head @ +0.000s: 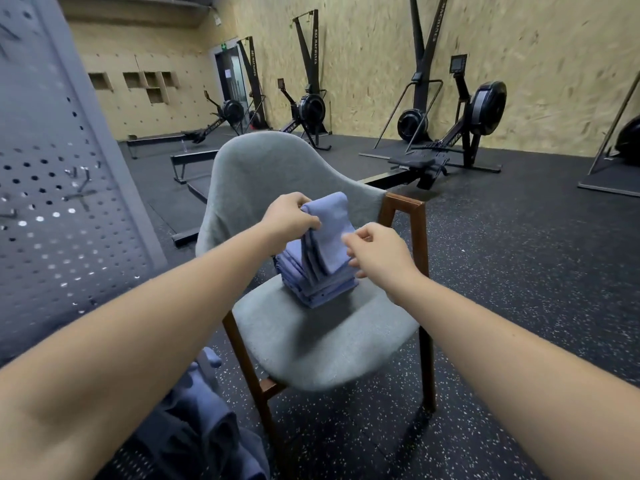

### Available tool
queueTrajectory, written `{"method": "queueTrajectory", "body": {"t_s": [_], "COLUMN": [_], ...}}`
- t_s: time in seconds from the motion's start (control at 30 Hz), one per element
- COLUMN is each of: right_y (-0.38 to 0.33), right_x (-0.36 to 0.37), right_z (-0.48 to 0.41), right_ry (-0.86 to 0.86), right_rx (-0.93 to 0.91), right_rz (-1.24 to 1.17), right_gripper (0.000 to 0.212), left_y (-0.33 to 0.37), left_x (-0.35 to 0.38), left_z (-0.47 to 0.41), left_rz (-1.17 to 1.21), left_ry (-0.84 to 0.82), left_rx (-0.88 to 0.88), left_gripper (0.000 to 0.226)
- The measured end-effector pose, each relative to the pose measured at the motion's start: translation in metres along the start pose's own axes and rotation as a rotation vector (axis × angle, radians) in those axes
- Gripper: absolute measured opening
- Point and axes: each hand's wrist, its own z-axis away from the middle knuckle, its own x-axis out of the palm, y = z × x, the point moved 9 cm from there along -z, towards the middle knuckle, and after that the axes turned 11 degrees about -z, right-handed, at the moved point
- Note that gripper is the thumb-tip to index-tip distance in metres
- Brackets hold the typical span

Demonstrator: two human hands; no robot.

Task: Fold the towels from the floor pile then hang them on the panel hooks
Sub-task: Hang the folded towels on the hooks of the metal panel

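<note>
A folded blue towel [327,233] is lifted up over a stack of folded blue towels [318,285] on the seat of a grey chair [311,337]. My left hand [289,221] grips the towel's upper left edge. My right hand [377,252] is at the towel's right edge with its fingers curled; whether it pinches the cloth is unclear. A loose pile of blue towels [204,420] lies on the floor at the lower left. The grey perforated panel [52,188] stands at the left, with metal hooks [81,185] on it.
Rowing machines [460,133] and ski machines [308,71] line the wooden wall behind the chair. Black speckled rubber floor [519,254] stretches to the right of the chair. A low black bench [194,161] stands behind the chair's back.
</note>
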Motion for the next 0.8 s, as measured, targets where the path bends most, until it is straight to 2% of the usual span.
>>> {"method": "queueTrajectory", "body": {"t_s": [0.17, 0.3, 0.37, 0.43, 0.5, 0.63, 0.7, 0.8], "right_y": [-0.013, -0.015, -0.016, -0.024, -0.037, -0.074, -0.099, -0.136], "right_x": [-0.008, -0.013, -0.011, -0.006, 0.003, 0.035, 0.054, 0.079], "right_z": [0.001, 0.016, 0.029, 0.041, 0.054, 0.086, 0.103, 0.125], "right_ry": [0.014, -0.024, -0.066, -0.118, -0.176, -0.285, -0.330, -0.366], "right_rx": [0.186, 0.271, 0.273, 0.209, 0.091, -0.106, -0.198, -0.299], "right_rz": [-0.338, -0.349, -0.268, -0.146, 0.012, 0.267, 0.366, 0.461], "right_gripper": [0.047, 0.043, 0.026, 0.009, 0.014, 0.023, 0.024, 0.018], "left_y": [0.053, 0.072, 0.072, 0.068, 0.056, 0.020, -0.002, -0.037], "left_x": [-0.001, 0.000, 0.001, 0.002, -0.008, -0.063, -0.091, -0.119], "left_z": [0.081, 0.141, 0.164, 0.186, 0.200, 0.207, 0.208, 0.213], "left_rz": [0.105, 0.165, 0.156, 0.135, 0.134, 0.143, 0.158, 0.137], "left_ry": [0.046, 0.010, -0.076, -0.189, -0.224, -0.088, -0.035, -0.035], "left_rx": [0.209, 0.273, 0.287, 0.323, 0.321, 0.228, 0.126, -0.004], "left_gripper": [0.026, 0.031, 0.037, 0.041, 0.032, 0.010, 0.017, 0.041]}}
